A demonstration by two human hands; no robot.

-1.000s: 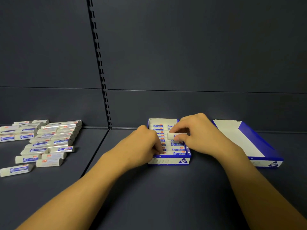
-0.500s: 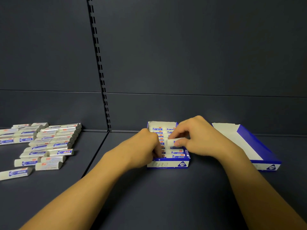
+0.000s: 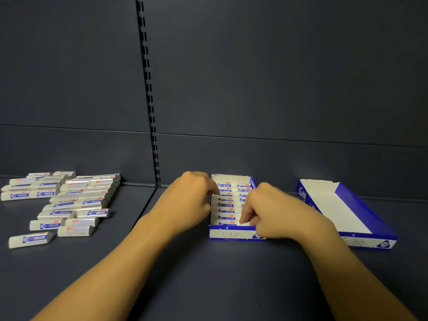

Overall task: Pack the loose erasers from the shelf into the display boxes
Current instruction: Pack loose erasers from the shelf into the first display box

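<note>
The dark blue-grey metal shelf (image 3: 208, 274) has a smooth, matt painted finish, as does the back panel (image 3: 278, 77) with its slotted metal upright (image 3: 148, 89). The blue-and-white display box (image 3: 234, 234) and the empty blue-and-white tray (image 3: 361, 218) look like thin printed cardboard, torn rough along their white edges. The loose white erasers (image 3: 69, 205) wear glossy, reflective wrappers.
</note>
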